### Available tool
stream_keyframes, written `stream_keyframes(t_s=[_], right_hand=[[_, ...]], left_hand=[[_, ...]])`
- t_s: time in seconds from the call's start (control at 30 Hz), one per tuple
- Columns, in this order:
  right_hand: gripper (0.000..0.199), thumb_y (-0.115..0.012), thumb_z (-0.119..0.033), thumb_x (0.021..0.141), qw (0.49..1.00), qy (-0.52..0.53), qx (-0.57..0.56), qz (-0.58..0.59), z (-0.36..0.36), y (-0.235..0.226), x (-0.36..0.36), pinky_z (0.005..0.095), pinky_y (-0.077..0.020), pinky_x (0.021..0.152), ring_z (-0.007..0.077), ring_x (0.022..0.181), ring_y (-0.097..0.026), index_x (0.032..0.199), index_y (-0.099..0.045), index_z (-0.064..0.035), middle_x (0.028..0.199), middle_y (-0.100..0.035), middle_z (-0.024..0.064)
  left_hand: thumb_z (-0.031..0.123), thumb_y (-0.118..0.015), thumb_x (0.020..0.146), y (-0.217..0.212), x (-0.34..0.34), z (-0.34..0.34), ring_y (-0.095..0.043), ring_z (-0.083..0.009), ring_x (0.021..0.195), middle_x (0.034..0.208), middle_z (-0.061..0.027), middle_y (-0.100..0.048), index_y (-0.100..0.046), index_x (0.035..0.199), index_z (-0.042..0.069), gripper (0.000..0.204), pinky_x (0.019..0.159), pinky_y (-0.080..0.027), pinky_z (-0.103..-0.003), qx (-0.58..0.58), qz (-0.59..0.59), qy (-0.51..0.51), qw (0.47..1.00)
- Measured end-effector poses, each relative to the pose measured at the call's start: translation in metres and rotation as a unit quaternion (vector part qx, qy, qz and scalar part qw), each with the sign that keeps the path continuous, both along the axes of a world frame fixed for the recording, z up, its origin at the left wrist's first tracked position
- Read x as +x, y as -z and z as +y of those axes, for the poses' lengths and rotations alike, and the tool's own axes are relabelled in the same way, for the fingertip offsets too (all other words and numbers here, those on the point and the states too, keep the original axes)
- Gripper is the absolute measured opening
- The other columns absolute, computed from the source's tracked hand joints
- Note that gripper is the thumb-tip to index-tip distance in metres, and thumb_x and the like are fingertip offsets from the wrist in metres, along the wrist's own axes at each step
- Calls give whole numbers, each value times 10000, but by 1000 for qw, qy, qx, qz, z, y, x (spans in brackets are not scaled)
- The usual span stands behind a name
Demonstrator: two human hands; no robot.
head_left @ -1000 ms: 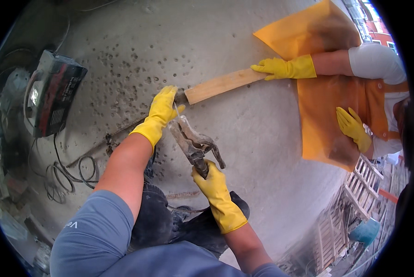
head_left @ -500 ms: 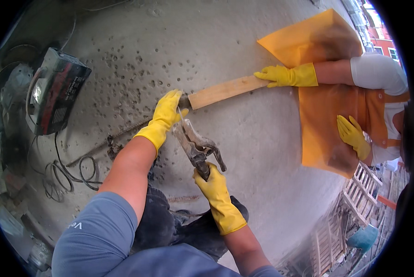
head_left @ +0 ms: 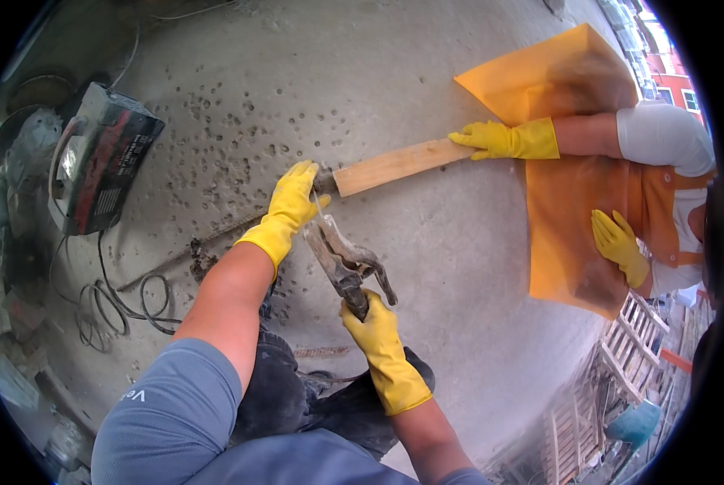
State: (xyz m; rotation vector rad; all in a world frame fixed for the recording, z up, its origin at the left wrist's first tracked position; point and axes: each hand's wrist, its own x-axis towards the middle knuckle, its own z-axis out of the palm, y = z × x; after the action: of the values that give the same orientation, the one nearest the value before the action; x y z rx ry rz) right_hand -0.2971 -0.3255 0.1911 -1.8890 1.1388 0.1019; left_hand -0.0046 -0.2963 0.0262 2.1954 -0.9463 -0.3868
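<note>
Head view looks down on a speckled concrete floor where a wooden board lies, its long axis running from its near end beside the person up and right to the far end. At that near end, the left hand, in a yellow glove, presses flat with fingers spread, closed on nothing. Just below the board's near end, the right hand is clamped around the handle of a metal electrode holder, whose jaws point up and left toward the board's near end, close to the left fingers. At the board's far end, a co-worker's gloved hand rests on the wood; their other hand lies on an orange apron. Well left of the board sit a boxy welding machine and loose cables.
</note>
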Motion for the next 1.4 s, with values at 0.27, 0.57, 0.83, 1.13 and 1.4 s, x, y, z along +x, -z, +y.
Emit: stream_keyframes(t_s=[0.27,0.57,0.83,1.13,1.4], right_hand=[[422,-848,-310,907,1000,9,2,-11,-1,10,-2,449,-625,853,416,968,-793,1240,-752,-69,1028,-796,235],[347,-791,-121,964,999,-35,-23,-23,-3,11,-4,316,-613,742,151,763,-767,1257,-677,26,887,-799,99],[324,-786,-87,952,1000,-8,-23,-5,2,10,3,315,-600,681,150,700,-743,1230,-666,28,834,-762,83],[237,-753,-60,955,1000,-9,2,11,-3,-1,11,324,-606,649,153,674,-736,1150,-642,14,793,-742,84],[231,-743,-93,994,994,48,101,19,-5,-23,28,305,-592,667,145,682,-723,1183,-671,17,815,-746,84]], left_hand=[[256,-968,760,10,-2,-5,-601,-431,1412,1496,-252,-652,-667,1426,3,774,1222,-473,-475,-24,-29,16,999],[233,-961,771,5,-4,-5,-587,-430,1432,1523,-249,-638,-665,1433,5,761,1234,-464,-473,-14,-18,24,999],[151,-947,798,-6,-6,-6,-581,-417,1441,1526,-241,-637,-661,1432,5,711,1234,-466,-468,-16,4,5,1000],[239,-928,839,-1,-3,-2,-559,-421,1463,1541,-248,-625,-643,1461,8,722,1252,-439,-474,-29,20,8,999],[288,-932,830,-9,-1,2,-542,-410,1484,1563,-247,-606,-602,1510,-4,810,1261,-431,-461,-10,35,5,999]])
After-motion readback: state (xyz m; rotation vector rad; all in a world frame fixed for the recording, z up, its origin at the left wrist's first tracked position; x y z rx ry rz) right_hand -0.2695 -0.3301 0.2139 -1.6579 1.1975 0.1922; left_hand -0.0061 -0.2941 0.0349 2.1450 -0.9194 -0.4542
